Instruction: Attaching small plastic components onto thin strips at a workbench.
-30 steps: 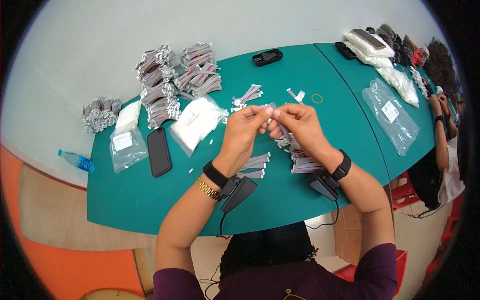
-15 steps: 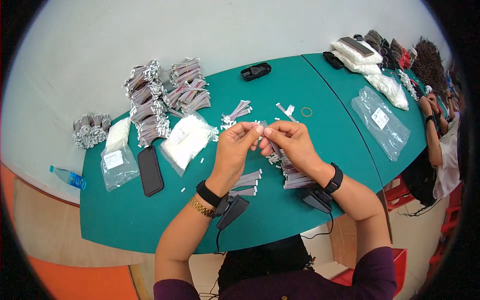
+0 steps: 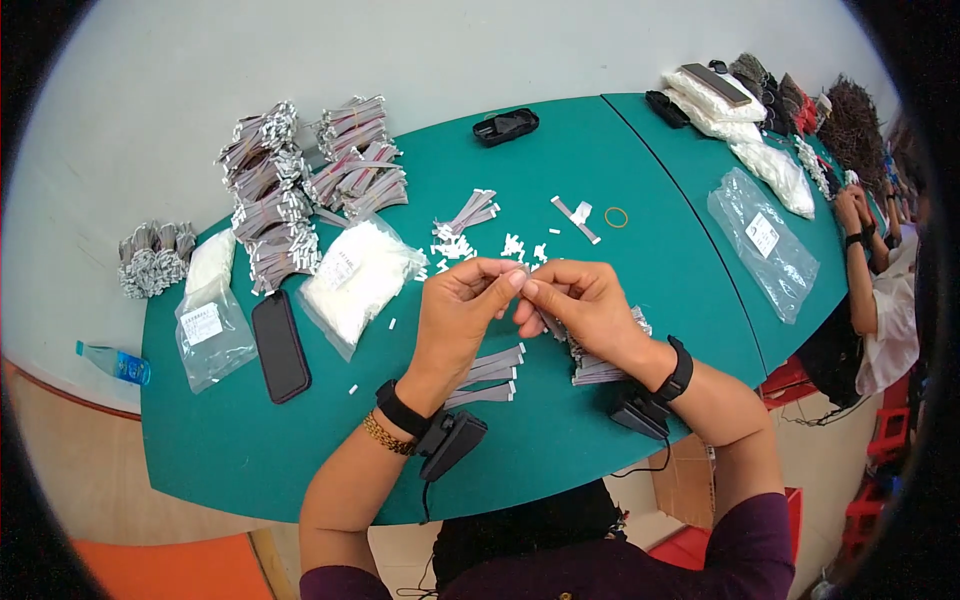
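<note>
2 hands (image 3: pixel 462 308) — grey strip (image 3: pixel 551 324) between

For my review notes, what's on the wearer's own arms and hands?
Short, dark purple sleeves. The left hand and right hand are gloveless. Each wrist has a black wristband and a black, wedge-like device trailing a dark cable. The left wrist also wears a gold-coloured linked band.

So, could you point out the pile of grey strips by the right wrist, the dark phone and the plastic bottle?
Pile of grey strips (image 3: pixel 597 369): head view, on the strips' flat middles.
Dark phone (image 3: pixel 281 347): head view, mid-screen.
Plastic bottle (image 3: pixel 115 362): head view, middle of its side.
</note>
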